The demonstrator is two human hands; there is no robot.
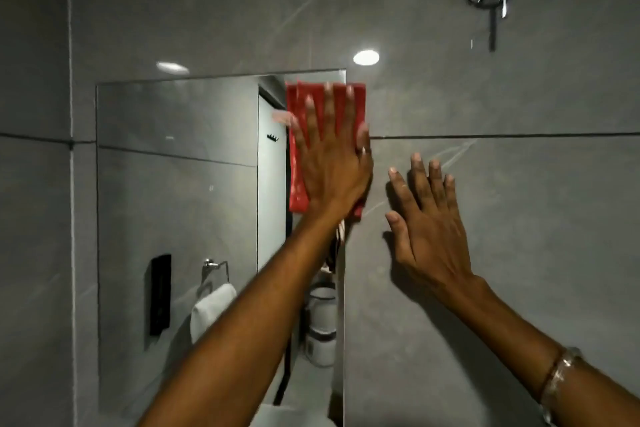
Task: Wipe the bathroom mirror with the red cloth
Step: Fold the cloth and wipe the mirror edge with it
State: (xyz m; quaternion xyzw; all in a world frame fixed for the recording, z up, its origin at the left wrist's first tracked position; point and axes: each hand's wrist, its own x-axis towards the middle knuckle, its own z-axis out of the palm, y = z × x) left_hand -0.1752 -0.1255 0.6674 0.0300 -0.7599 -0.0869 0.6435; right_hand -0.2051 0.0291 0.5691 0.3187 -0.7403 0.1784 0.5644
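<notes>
Presently, the left hand (332, 163) lies flat with fingers spread, pressing the red cloth (298, 156) against the mirror (173, 184) at its upper right corner. The cloth's long axis runs vertically; its top edge reaches just beyond the fingertips, its lower edge sits under the wrist, and its right edge overlaps the mirror's border. The right hand (426, 229), released and open-palmed, rests against the grey tile wall (519, 218) just right of the left hand, holding nothing.

red cloth (325, 107): flat on glass, top right corner | mirror (180, 166): rectangular, wall-mounted
</notes>
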